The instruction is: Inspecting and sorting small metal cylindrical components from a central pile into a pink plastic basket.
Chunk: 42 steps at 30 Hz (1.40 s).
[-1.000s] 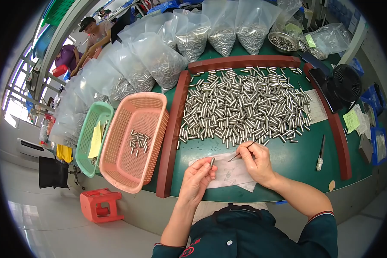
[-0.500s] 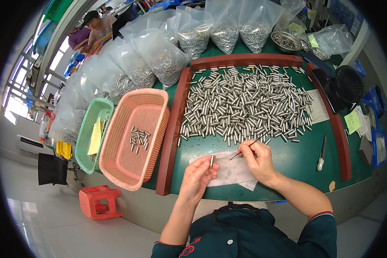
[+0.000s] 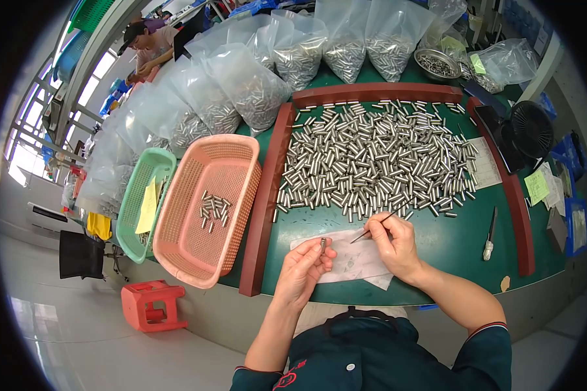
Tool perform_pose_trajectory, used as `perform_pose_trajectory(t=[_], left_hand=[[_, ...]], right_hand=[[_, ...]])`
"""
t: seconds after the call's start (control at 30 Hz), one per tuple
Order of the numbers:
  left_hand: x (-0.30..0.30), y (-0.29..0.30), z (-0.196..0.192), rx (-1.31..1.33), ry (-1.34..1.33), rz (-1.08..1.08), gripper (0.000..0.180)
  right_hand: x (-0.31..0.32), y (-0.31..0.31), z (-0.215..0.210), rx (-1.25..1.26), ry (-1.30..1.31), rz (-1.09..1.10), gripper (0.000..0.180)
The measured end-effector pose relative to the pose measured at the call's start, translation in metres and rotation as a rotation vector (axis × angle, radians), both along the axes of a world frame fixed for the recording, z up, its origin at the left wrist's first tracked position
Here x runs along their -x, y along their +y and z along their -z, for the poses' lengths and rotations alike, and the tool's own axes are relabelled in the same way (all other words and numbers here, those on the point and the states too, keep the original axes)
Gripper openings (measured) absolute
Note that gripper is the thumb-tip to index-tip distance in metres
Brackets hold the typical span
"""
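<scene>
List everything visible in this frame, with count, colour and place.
metal pins: many, silver, heaped on green table inside brown frame
pink basket: one, left of frame, a few pins inside
green basket: one, left of pink basket
clear bags: many, pin-filled, along the back
white paper: one, under the hands
black fan: one, right
red stool: one, on floor
left hand: holds single pin
right hand: holds thin tool

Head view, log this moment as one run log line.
left hand: holds small metal pin upright | right hand: holds thin pointed tool | pile of metal pins: on green mat
</scene>
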<state>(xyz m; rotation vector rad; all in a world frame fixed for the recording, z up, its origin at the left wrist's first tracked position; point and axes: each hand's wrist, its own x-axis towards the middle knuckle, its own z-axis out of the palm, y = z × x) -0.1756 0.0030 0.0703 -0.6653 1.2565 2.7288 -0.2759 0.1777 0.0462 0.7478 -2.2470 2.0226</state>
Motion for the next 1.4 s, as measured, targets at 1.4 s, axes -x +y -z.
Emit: perform_pose_trajectory(t=[1.4], left_hand=[[-0.008, 0.005, -0.011, 1.962, 0.341, 0.038, 0.007]], right_hand=[[-0.005, 0.002, -0.01, -0.025, 0.039, -0.014, 0.011]])
